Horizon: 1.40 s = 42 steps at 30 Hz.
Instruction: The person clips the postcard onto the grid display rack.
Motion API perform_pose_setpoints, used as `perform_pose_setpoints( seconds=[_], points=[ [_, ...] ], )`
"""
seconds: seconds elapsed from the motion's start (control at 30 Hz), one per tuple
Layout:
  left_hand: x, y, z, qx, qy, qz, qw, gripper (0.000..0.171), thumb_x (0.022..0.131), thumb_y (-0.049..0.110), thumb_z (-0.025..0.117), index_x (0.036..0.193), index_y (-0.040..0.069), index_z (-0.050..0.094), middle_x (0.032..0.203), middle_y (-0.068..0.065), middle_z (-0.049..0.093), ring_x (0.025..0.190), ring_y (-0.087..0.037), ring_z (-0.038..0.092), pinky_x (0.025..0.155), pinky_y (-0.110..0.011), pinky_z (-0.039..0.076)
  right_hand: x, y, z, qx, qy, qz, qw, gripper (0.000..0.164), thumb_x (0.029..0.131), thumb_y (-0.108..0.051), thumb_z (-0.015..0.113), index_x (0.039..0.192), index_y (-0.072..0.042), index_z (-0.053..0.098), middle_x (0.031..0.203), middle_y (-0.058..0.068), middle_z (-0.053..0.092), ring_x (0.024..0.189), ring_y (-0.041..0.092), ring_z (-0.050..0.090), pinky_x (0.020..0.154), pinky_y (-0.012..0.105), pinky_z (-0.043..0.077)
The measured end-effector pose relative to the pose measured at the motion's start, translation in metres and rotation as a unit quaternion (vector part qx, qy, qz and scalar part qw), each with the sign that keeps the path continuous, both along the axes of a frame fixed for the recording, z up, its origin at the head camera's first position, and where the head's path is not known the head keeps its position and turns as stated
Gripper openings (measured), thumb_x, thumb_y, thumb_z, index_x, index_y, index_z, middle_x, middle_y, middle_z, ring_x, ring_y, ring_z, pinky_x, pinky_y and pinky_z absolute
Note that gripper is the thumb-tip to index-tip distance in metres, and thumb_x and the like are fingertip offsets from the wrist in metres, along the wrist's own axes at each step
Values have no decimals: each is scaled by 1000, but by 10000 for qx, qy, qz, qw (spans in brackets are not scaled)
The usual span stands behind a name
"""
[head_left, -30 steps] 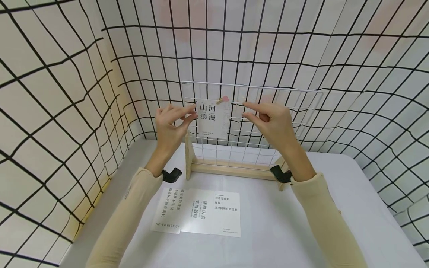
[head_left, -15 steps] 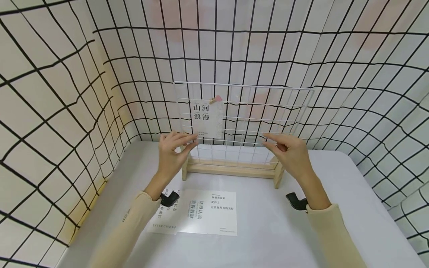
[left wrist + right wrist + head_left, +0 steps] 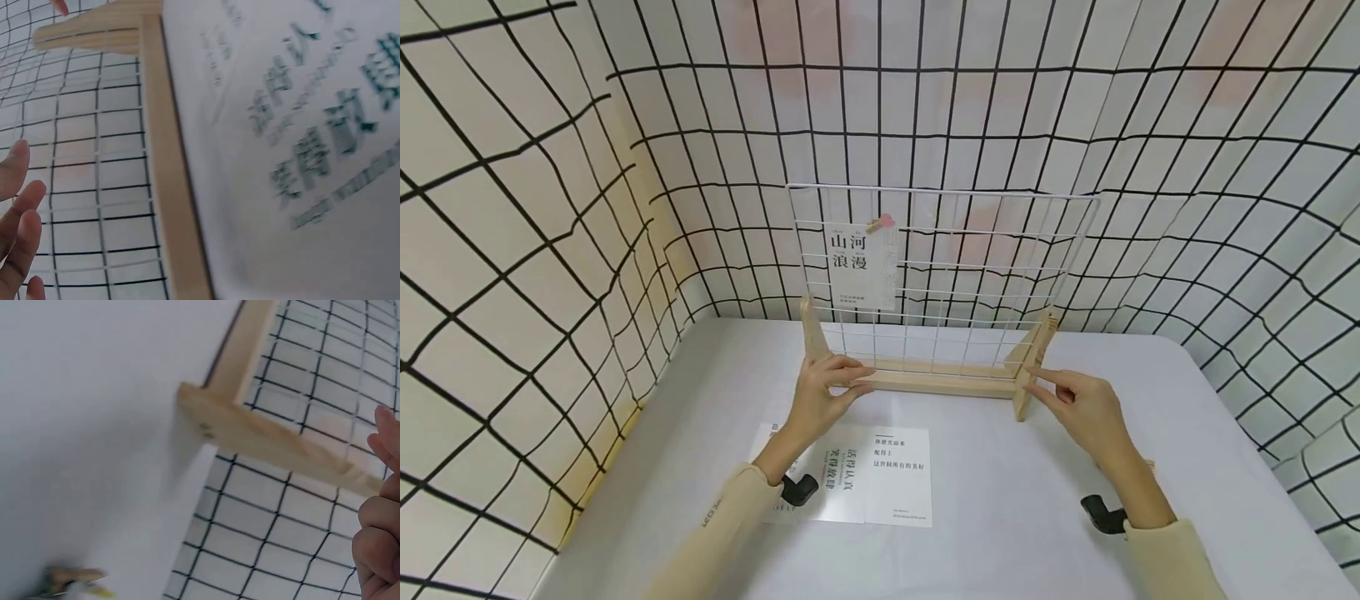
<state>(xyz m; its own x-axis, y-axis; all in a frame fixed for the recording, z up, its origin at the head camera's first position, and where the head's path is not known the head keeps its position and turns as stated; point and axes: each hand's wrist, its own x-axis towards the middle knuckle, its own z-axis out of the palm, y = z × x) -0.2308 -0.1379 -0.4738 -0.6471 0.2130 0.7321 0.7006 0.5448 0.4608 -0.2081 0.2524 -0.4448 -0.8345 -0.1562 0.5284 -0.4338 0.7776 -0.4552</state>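
Left hand (image 3: 823,396) and right hand (image 3: 1088,412) have lowered, slightly spread, holding nothing; the printed card (image 3: 853,283) now hangs unaided on the wire grid (image 3: 951,266).

Your left sleeve (image 3: 722,533): cream, dark lettering (image 3: 712,512), at seven o'clock
Your right sleeve (image 3: 1175,560): cream, at four o'clock
Your two wrist mounts (image 3: 801,492): black, angled

Between our left hand (image 3: 822,396) and right hand (image 3: 1086,408), we have open room above the white table (image 3: 1000,483). Ahead, the wooden stand (image 3: 942,382) and its upright wire grid (image 3: 940,192) bar our way.
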Motion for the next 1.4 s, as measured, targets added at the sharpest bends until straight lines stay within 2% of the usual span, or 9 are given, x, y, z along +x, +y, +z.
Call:
perform_pose_setpoints(
  seconds=[0.1,0.27,0.37,0.5,0.6,0.83,0.9,1.17,1.4],
  points=[
    [2,0,-13,-139,-364,-106,9992,29,71,10,92,99,10,84,95,-8,77,81,-24,65,94,-53,40,9,11,-12,4,-168,-83,9998,30,81,-11,88,110,-7,81,55,-8,32,52,-1,24,44,21,22],
    [6,2,-28,-494,-1197,-151,9915,28,74,13,92,100,12,84,97,-6,74,71,-23,63,95,-49,40,21,30,-31,23,-594,-342,9976,30,83,-17,87,112,-9,81,55,-9,33,50,-1,26,43,21,24],
    [6,2,-33,-716,-1694,-175,9828,28,73,14,92,100,13,84,100,-5,74,77,-23,67,98,-47,39,26,44,-38,113,-846,-605,9945,30,87,-21,85,114,-10,80,55,-8,36,49,1,27,43,22,25],
    [4,3,-37,-1000,-2047,-219,9735,32,70,16,95,100,13,84,100,-3,71,87,-24,64,101,-49,37,32,64,-44,293,-925,-842,9917,31,88,-22,83,115,-8,79,55,-6,38,49,2,28,44,23,25],
    [2,3,-38,-1270,-2243,-298,9658,34,69,19,96,100,13,84,98,-2,69,84,-19,59,97,-43,36,36,78,-47,447,-992,-972,9893,32,88,-22,84,116,-7,79,56,-6,39,50,2,26,45,23,23],
    [0,6,-38,-1464,-3041,-553,9397,34,69,18,96,100,12,84,95,-2,65,73,-14,51,65,-21,39,46,101,-52,702,-1650,-1202,9764,38,91,-31,80,119,-4,77,59,-5,38,52,5,24,44,24,23],
    [-1,6,-38,-1560,-3160,-530,9343,33,70,19,96,100,15,84,95,-1,64,73,-12,51,65,-20,38,48,106,-52,721,-1816,-1227,9730,41,92,-33,79,120,-4,76,59,-5,39,53,5,24,44,24,23],
    [-3,9,-37,-1580,-3204,-561,9323,33,67,19,98,96,15,84,92,1,63,76,-17,55,66,-21,40,48,116,-55,746,-2044,-1213,9685,41,92,-33,79,119,-2,76,59,-6,37,52,5,24,45,23,23],
    [-1,8,-35,-1354,-3680,-661,9175,37,66,17,97,100,14,83,96,-4,61,82,-18,51,70,-22,39,49,118,-57,627,-2444,-1071,9617,46,94,-38,76,121,0,75,59,-5,37,52,6,26,46,23,24]
  ],
)
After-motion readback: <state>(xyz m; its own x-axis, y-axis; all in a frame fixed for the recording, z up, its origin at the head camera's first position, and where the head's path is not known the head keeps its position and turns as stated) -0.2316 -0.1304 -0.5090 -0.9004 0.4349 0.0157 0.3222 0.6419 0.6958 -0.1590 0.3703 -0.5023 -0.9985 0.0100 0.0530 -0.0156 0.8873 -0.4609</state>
